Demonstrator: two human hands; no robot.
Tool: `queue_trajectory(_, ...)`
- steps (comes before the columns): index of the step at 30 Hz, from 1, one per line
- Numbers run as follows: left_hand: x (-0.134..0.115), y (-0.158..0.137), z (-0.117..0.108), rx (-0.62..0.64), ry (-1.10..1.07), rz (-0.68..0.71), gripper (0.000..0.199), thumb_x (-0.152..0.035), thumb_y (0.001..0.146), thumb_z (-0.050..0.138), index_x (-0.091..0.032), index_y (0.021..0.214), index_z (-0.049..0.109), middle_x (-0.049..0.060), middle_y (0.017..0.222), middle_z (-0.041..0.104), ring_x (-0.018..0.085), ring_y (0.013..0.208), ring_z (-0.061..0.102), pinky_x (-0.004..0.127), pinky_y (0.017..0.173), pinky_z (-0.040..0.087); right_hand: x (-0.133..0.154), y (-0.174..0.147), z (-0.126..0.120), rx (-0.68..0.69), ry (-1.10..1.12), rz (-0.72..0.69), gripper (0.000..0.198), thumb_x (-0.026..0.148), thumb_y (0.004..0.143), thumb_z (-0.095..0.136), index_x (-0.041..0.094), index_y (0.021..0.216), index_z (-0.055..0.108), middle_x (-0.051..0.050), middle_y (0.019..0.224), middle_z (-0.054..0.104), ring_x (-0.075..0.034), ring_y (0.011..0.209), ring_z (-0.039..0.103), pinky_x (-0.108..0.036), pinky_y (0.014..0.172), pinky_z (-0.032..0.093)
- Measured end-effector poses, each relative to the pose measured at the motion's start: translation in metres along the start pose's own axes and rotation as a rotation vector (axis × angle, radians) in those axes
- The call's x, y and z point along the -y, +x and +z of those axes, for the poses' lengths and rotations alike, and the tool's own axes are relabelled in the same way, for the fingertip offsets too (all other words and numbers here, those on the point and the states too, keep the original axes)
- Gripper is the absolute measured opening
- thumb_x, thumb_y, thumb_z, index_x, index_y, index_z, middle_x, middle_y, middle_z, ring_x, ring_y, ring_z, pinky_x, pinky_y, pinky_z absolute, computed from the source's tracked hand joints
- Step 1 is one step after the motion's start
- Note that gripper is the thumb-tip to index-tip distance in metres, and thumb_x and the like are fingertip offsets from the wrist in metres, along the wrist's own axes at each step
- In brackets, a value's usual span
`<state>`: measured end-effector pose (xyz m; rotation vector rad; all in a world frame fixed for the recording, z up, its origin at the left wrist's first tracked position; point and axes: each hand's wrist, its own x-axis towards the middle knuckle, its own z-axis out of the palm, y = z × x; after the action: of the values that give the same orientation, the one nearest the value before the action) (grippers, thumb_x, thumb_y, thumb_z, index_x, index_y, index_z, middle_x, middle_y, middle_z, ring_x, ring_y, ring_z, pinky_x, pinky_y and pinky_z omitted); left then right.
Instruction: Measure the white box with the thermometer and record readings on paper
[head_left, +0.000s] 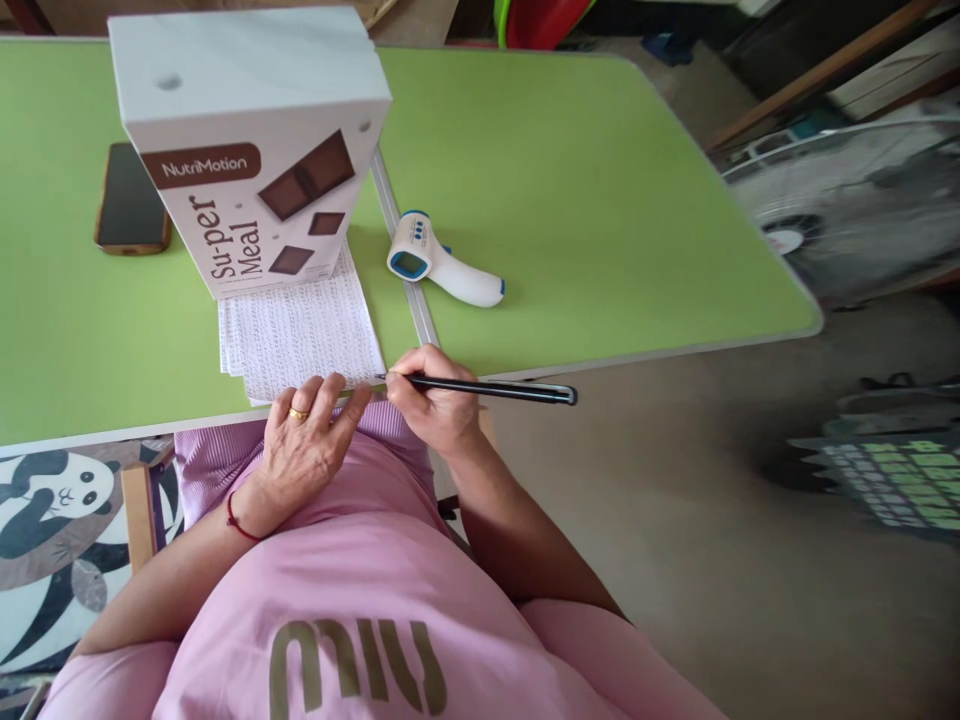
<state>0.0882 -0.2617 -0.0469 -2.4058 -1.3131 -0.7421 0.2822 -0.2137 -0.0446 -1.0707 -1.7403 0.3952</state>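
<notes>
My right hand (439, 402) is closed round a black pen (495, 387). The pen's tip meets the lower right corner of a sheet of paper (304, 335) covered in rows of small handwriting. With its fingers stretched out, my left hand (311, 440) lies flat over the sheet's near edge, holding nothing. A gold ring is on one finger and a red string on the wrist. On the far part of the paper stands a tall white box (251, 190) printed "NutriMotion Su-per Meal", covering some of the sheets.
A white and blue infrared thermometer (446, 265) lies right of the paper, across the seam of the green table (600, 200). Left of the box is a phone (133, 200). A fan (795, 230) stands beyond the table's right end. A panda-patterned cloth (67, 510) shows lower left.
</notes>
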Motion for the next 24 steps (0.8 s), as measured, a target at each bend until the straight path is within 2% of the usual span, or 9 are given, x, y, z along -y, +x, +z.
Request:
queue_trajectory(10, 0.000, 0.000, -0.001, 0.007, -0.006, -0.004, 0.031, -0.015, 0.103, 0.065, -0.026, 0.133, 0.068, 0.007, 0.120, 0.075, 0.023, 0.111, 0.064, 0.036, 0.092, 0.045, 0.000, 0.000, -0.001, 0.031, 0.006, 0.065, 0.020, 0.030, 0.092, 0.067, 0.026, 0.076, 0.055, 0.005, 0.058, 0.057, -0.013, 0.050, 0.050, -0.027, 0.052, 0.042)
queue_trajectory(16, -0.001, 0.000, -0.003, 0.024, -0.004, 0.001, 0.032, -0.013, 0.103, 0.063, -0.024, 0.133, 0.066, 0.008, 0.121, 0.075, 0.023, 0.111, 0.065, 0.037, 0.092, 0.045, 0.004, 0.001, 0.004, -0.174, 0.123, 0.091, 0.018, 0.028, 0.094, 0.066, 0.025, 0.078, 0.059, 0.006, 0.060, 0.057, -0.012, 0.051, 0.050, -0.026, 0.052, 0.043)
queue_trajectory(20, 0.000, 0.001, -0.003, 0.027, -0.007, 0.000, 0.032, -0.012, 0.103, 0.062, -0.024, 0.133, 0.067, 0.008, 0.121, 0.075, 0.024, 0.112, 0.065, 0.038, 0.091, 0.046, 0.007, 0.001, 0.005, -0.178, 0.136, 0.104, 0.012, 0.028, 0.094, 0.068, 0.025, 0.084, 0.061, 0.007, 0.063, 0.058, -0.010, 0.049, 0.048, -0.024, 0.050, 0.041)
queue_trajectory(24, 0.002, 0.004, -0.010, 0.048, -0.040, 0.028, 0.032, -0.011, 0.103, 0.062, -0.020, 0.134, 0.066, 0.010, 0.121, 0.075, 0.026, 0.110, 0.065, 0.039, 0.091, 0.047, 0.009, 0.009, -0.002, -0.187, 0.037, 0.124, 0.007, 0.031, 0.094, 0.068, 0.025, 0.095, 0.065, 0.004, 0.074, 0.065, -0.011, 0.056, 0.055, -0.025, 0.054, 0.047)
